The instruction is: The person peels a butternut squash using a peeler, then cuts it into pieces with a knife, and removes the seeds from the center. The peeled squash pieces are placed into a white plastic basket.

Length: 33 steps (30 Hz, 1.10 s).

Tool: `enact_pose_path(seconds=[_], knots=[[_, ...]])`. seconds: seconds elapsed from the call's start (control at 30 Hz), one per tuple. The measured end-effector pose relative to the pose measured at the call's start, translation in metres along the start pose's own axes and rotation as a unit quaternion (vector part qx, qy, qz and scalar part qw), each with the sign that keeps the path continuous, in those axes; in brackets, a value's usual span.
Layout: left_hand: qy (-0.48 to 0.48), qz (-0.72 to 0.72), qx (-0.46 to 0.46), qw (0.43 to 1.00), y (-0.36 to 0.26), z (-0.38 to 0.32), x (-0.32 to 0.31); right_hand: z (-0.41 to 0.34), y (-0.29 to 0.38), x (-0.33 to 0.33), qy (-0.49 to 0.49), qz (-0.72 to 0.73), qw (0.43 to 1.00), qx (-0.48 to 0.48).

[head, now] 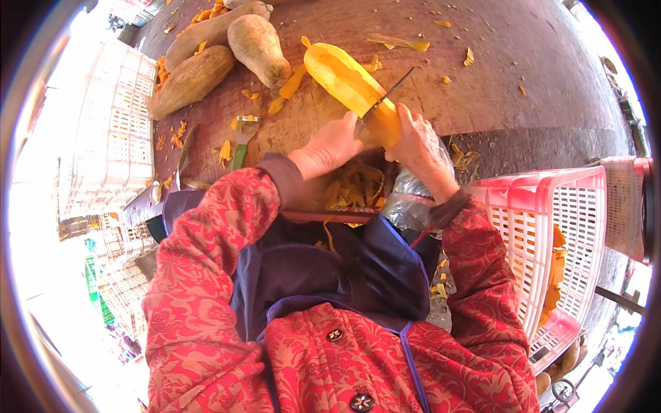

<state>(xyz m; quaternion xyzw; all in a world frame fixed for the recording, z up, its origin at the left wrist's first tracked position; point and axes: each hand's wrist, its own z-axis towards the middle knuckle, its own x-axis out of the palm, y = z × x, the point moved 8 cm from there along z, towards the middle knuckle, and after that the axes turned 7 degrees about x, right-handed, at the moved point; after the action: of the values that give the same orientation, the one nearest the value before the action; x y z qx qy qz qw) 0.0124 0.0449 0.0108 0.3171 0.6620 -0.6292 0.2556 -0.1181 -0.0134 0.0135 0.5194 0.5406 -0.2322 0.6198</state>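
Observation:
A peeled yellow-orange butternut-type squash (338,72) lies slanted over the near edge of a worn wooden table (444,98). My right hand (421,147) grips its near end. In my left hand (333,144) is a knife (390,90), its dark narrow blade lying across the squash and pointing away to the right. The knife's handle is hidden in my fist. To the left of my left hand rests a peeler with a green handle (240,149). Peelings (356,188) fill a container below my hands.
Unpeeled squashes (258,49) lie at the back left, by a white plastic crate (113,129). On the right stands a pink-and-white basket (547,196) with orange pieces (555,279) inside. Peel scraps (469,57) dot the table. A plastic bag (410,199) hangs below my right wrist.

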Motion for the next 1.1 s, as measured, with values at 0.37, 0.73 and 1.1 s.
enact_pose_path(seconds=[0.37,0.73,1.1], knots=[[-0.134,-0.228,-0.151,0.953,0.046,-0.052,-0.042,0.010,-0.003,0.003,0.017,0.218,0.973,-0.073],[-0.159,-0.327,-0.104,0.926,0.002,-0.105,-0.083,0.021,0.029,0.033,-0.028,0.374,0.919,-0.124],[-0.095,-0.189,-0.046,0.976,-0.033,-0.114,-0.067,-0.004,0.002,0.037,0.016,0.604,0.796,-0.031]])
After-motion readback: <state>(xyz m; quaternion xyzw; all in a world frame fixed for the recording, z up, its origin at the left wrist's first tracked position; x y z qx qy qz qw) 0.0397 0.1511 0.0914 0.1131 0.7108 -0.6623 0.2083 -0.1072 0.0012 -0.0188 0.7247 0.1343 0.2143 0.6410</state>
